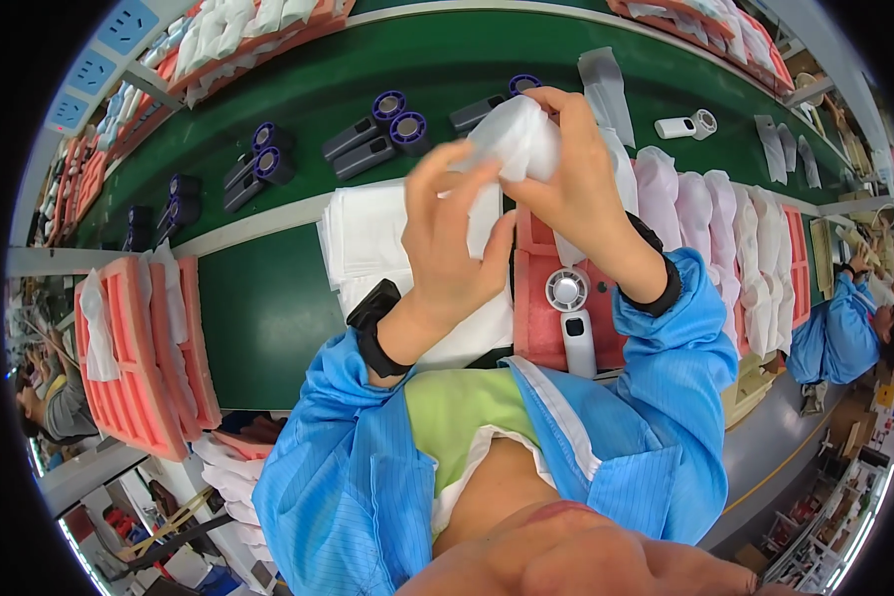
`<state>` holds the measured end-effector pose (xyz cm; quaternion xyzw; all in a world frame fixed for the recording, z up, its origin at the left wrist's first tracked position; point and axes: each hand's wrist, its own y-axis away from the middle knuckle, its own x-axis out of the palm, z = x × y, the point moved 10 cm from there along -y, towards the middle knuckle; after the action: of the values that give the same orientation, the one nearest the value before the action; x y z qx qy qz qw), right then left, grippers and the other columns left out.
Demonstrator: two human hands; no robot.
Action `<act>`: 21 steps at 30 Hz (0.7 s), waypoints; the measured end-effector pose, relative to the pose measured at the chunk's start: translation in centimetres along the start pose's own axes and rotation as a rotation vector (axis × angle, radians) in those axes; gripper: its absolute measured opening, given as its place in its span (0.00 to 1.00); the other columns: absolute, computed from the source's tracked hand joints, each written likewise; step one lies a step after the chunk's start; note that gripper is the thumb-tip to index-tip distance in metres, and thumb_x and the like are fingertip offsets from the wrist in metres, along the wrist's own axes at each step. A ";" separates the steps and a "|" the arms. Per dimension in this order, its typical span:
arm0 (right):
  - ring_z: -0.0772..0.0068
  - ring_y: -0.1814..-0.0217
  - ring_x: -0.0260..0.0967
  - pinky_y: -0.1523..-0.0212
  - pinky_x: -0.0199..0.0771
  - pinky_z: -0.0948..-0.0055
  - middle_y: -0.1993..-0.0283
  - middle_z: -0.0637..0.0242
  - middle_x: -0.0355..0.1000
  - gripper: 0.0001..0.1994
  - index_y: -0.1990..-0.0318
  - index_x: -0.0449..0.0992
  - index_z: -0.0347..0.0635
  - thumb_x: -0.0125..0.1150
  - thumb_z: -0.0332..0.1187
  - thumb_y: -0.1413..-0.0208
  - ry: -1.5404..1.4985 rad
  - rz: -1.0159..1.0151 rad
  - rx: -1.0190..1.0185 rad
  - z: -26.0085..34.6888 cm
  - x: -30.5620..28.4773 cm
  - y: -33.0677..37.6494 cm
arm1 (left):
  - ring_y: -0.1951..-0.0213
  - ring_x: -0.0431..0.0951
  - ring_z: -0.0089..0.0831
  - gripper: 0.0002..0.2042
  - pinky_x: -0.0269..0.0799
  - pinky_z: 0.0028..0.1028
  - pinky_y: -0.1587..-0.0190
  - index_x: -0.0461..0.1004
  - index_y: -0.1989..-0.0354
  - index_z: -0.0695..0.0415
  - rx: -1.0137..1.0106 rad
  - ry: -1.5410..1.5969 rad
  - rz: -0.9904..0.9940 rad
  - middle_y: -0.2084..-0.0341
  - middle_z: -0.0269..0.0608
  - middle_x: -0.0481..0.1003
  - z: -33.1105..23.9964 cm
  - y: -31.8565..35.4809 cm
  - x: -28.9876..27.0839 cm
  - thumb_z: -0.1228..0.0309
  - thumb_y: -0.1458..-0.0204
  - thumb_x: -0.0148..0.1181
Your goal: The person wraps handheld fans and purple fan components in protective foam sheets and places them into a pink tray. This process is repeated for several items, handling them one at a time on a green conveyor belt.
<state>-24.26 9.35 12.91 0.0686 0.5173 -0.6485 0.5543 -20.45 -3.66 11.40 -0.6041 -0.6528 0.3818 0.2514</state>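
Nearest the body, a pink foam tray [538, 326] holds 1 bare white handheld fan [578, 343], its round head pointing away from the person. Left of the tray lies a stack of white sleeves [368, 233]. Above these, the right hand [578, 159] grips a white, cloudy sleeve [534, 139] between thumb and fingers. The left hand [457, 223] has its fingers parted and the thumb well apart, closed around nothing; whether its fingertips touch the sleeve is not clear. To the right stand upright trays with rows of white-covered pieces [710, 219], which look finished. Farther off, on the green belt [308, 74], dark fans [363, 157] lie uncovered, along with 1 white fan [677, 127].

The sleeving seems partly done: many pieces are covered, while the fan in the tray is bare. Motion blurs the left fingers and the sleeve, so its contents cannot be made out. The right forearm hides part of the tray, and the farthest dark fans are too small to count.
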 end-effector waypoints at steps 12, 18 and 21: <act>0.57 0.51 0.68 0.53 0.69 0.67 0.50 0.56 0.67 0.30 0.47 0.65 0.36 0.68 0.31 0.60 -0.592 0.563 0.100 -0.1 3.0 4.1 | 0.49 0.69 0.39 0.24 0.66 0.33 0.52 0.73 0.55 0.52 -0.117 0.713 0.421 0.48 0.44 0.64 1.5 -1.1 1.1 0.74 0.64 0.72; 0.42 0.55 0.67 0.55 0.69 0.61 0.55 0.45 0.66 0.30 0.47 0.61 0.29 0.67 0.24 0.60 -0.078 0.231 -0.010 -0.1 0.6 3.6 | 0.47 0.66 0.40 0.17 0.62 0.33 0.48 0.77 0.65 0.52 -0.162 0.160 -0.062 0.49 0.45 0.64 2.3 -1.0 -1.8 0.69 0.65 0.75; 0.39 0.56 0.65 0.57 0.68 0.58 0.56 0.43 0.65 0.31 0.47 0.60 0.28 0.67 0.23 0.61 0.016 0.119 -0.018 0.3 0.0 3.6 | 0.47 0.66 0.39 0.17 0.62 0.33 0.49 0.78 0.67 0.53 0.008 -0.015 0.022 0.48 0.45 0.64 0.6 -1.3 -0.7 0.67 0.66 0.76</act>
<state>-21.25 9.65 10.89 0.0996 0.5226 -0.6091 0.5882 -21.61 -4.41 12.15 -0.6074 -0.6464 0.3917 0.2444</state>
